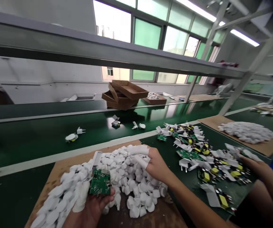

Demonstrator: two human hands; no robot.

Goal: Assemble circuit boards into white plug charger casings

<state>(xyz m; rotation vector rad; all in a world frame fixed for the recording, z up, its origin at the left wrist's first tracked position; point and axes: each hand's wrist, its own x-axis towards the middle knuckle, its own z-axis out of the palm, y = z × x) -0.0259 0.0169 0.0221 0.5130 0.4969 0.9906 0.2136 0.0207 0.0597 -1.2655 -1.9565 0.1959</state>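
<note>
My left hand (91,202) holds a green circuit board (100,182) upright, its soldered side toward me, with a white plastic piece (97,158) sticking up at its top. White coverings wrap some fingers on both hands. My right hand (154,161) reaches over a heap of small white plastic caps (138,183), thumb and forefinger stretched out and apart. Its fingertips touch the heap and blend into the white, so they are hard to make out. The caps lie on a brown cardboard sheet (48,177).
Right of my arm lies a pile of circuit boards with white plugs (193,139). Another person's hand (257,161) is over it. A few loose pieces, one a plug assembly (72,137), lie on the green belt (41,126). Stacked cardboard trays (124,95) stand behind, under a shelf (117,52).
</note>
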